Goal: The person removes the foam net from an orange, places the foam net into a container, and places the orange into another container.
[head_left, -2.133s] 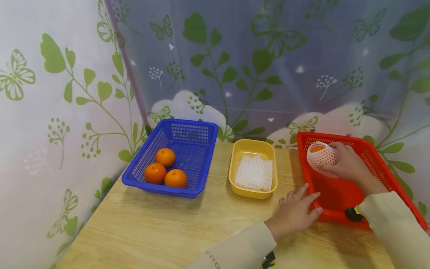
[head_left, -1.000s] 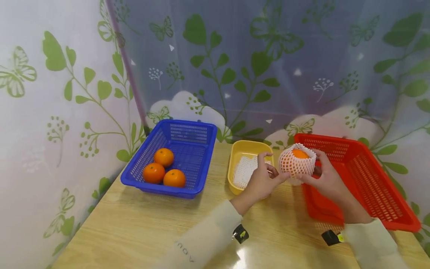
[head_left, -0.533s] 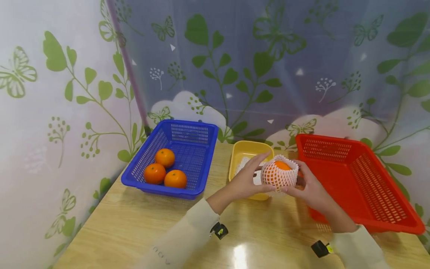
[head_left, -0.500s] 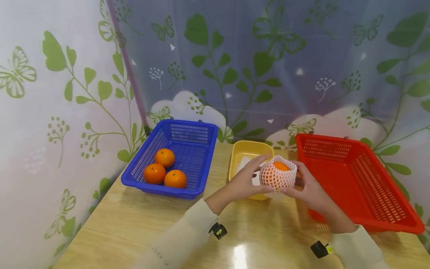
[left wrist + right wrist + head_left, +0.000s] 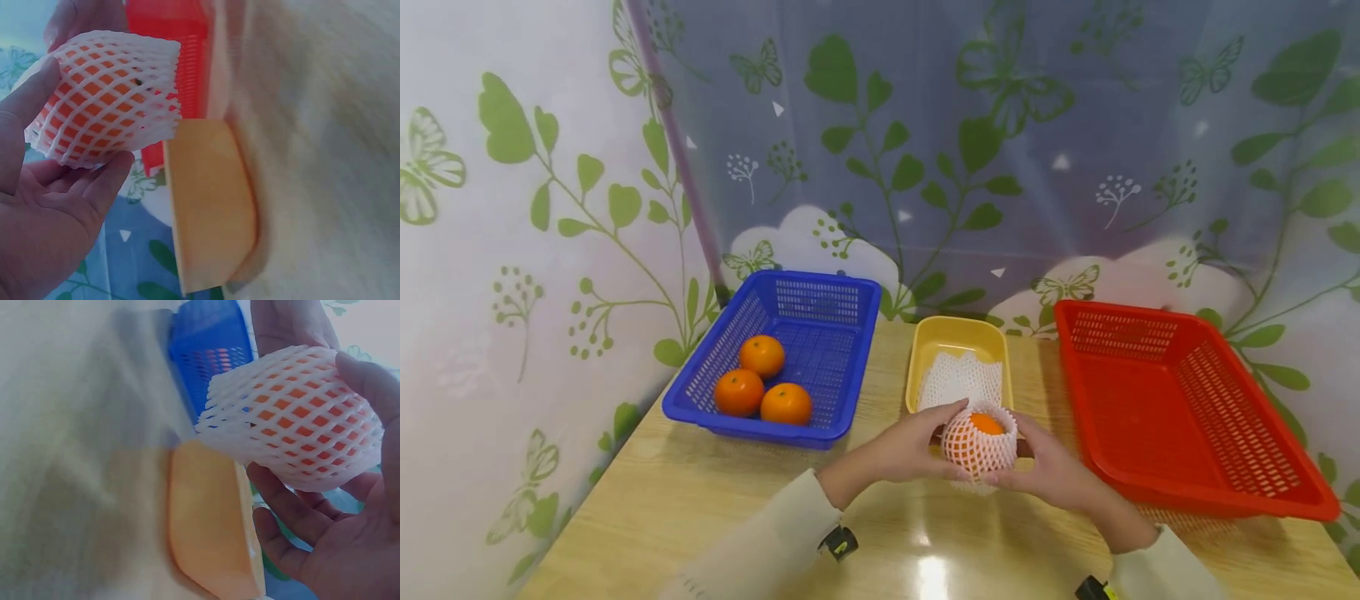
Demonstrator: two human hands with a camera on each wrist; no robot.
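Note:
An orange [image 5: 987, 423] sits inside a white foam net sleeve [image 5: 977, 454], held up in front of the yellow container. On one side my left hand [image 5: 910, 446] grips it, thumb toward me and fingers curled behind. From the other side my right hand [image 5: 1052, 467] grips the same netted fruit in the same way. In the left wrist view the foam net [image 5: 106, 100] stretches around the orange, its loose end extending past the fruit. The right wrist view shows fingers and thumb around the net [image 5: 300, 419]. Parts of the fingers behind the fruit are hidden.
A blue basket [image 5: 850, 400] with several oranges [image 5: 786, 404] stands at the left. The yellow container [image 5: 958, 325] holds white foam nets [image 5: 962, 379]. At the right is a red basket [image 5: 1165, 417]. All rest on a wooden table [image 5: 715, 492] before a patterned curtain [image 5: 880, 183].
The right hand has lifted the netted orange out of the red basket and brought it left. The left hand has joined it, and both have drawn the fruit closer to me.

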